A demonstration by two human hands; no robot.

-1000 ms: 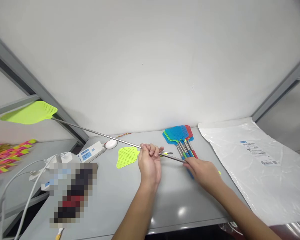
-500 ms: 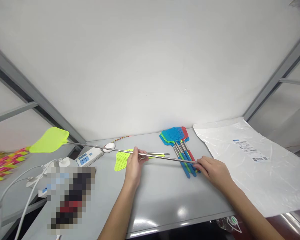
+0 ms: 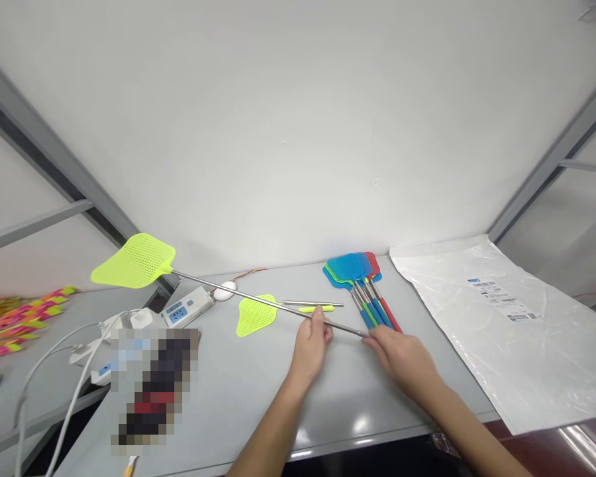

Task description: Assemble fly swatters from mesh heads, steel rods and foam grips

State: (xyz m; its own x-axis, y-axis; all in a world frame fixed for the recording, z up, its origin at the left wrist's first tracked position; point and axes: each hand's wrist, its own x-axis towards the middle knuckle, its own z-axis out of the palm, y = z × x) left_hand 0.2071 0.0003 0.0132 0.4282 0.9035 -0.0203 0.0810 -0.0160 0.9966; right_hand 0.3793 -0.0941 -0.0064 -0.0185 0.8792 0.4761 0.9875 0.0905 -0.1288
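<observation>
A fly swatter with a perforated yellow-green head (image 3: 138, 260) and a long, drawn-out metal rod is held slantwise above the table. My left hand (image 3: 311, 343) is closed round the rod, thumb along the top. At the rod's right end my right hand (image 3: 402, 354) is closed, hiding that end of the swatter. On the table behind lie a loose yellow-green swatter head (image 3: 257, 315), a thin metal rod (image 3: 314, 303) and a yellow-green handle (image 3: 316, 309). A pile of blue, green and red fly swatters (image 3: 347, 268) lies just beyond my right hand.
A white plastic mailing bag (image 3: 506, 358) with labels covers the table's right side. At left are a power strip (image 3: 189, 307) with white cables, a round white device (image 3: 225, 291) and a blurred-out object (image 3: 156, 384). Pink and yellow items (image 3: 24, 324) lie farther left. A wall stands behind.
My left hand has slid along the rod to the right, closer to my right hand. The held swatter's head has risen and come rightward in view. The view has shifted slightly.
</observation>
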